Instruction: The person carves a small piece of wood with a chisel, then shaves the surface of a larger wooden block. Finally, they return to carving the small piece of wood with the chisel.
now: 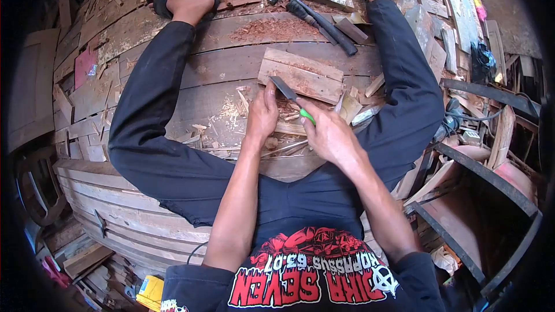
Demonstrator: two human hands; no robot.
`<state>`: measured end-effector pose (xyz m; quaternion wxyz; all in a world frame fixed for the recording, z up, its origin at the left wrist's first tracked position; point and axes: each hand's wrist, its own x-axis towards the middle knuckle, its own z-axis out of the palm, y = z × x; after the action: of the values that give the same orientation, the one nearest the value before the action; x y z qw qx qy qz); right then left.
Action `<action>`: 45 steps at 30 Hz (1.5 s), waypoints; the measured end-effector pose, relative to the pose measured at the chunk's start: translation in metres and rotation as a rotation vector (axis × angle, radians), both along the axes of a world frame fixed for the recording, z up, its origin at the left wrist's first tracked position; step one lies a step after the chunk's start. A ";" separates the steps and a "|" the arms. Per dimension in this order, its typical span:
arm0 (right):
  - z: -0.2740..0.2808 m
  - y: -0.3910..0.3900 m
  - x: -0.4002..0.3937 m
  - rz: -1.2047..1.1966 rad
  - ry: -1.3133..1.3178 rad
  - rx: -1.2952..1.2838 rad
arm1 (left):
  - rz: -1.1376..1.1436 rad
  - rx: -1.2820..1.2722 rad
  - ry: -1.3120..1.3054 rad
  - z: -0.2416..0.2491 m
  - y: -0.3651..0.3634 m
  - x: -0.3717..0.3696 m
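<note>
Person is sitting on a plank floor (173, 75), legs spread, feet up at 11 and 1 o'clock. Wood block (301, 75) is lying between the legs, just past 12 o'clock from the hands. Hammer (312, 14) is resting further out at 12 to 1 o'clock, well apart from the hands. Right hand (330, 136) is wrapping tight round the green handle of a chisel (287, 91), blade pointing to 11 o'clock at the block's near edge. Left hand (263, 114) is pinching the blade, fingers closed. Shavings (228, 118) are lying at 9 o'clock of the hands.
</note>
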<state>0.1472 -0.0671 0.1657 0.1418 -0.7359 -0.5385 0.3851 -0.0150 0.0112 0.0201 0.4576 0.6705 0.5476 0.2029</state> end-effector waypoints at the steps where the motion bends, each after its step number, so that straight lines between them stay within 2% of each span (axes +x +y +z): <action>1: 0.001 0.001 -0.005 -0.014 -0.001 -0.020 | 0.017 0.009 0.008 0.000 -0.002 0.003; 7: 0.007 0.003 -0.032 -0.041 -0.129 -0.174 | 0.024 -0.090 0.109 0.012 -0.004 0.011; 11: -0.006 0.002 -0.024 -0.054 -0.088 0.026 | 0.011 -0.049 0.147 0.004 -0.002 0.011; 12: 0.001 0.009 -0.019 -0.061 -0.022 -0.070 | 0.015 -0.048 0.140 0.008 -0.001 0.013; 15: -0.005 0.015 -0.008 -0.010 -0.043 -0.026 | 0.025 -0.049 0.138 0.011 -0.003 0.017; 16: 0.006 0.025 -0.007 -0.006 -0.063 -0.145 | 0.023 -0.042 0.155 0.005 -0.001 0.016; 19: 0.013 0.050 0.007 0.123 -0.107 -0.160 | 0.013 -0.067 0.139 0.011 -0.001 0.019; 21: 0.027 0.061 0.005 0.193 -0.155 -0.261 | 0.036 -0.063 0.106 0.011 -0.002 0.020; 23: 0.038 0.067 -0.003 0.246 -0.210 -0.286 | 0.020 -0.118 0.161 0.015 0.003 0.018; 29: 0.032 0.057 -0.025 0.174 -0.260 -0.226 | 0.017 -0.188 0.205 0.020 0.003 0.019; 32: 0.025 0.050 -0.021 0.174 -0.256 -0.204 | 0.086 -0.128 0.251 0.036 -0.007 0.034; 45: 0.031 0.056 -0.008 0.154 -0.161 -0.257 | 0.029 -0.064 0.243 0.013 -0.007 0.026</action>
<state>0.1390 -0.0115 0.1966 -0.0270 -0.7330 -0.5494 0.4002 0.0115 0.0044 0.0332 0.4058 0.6673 0.6150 0.1091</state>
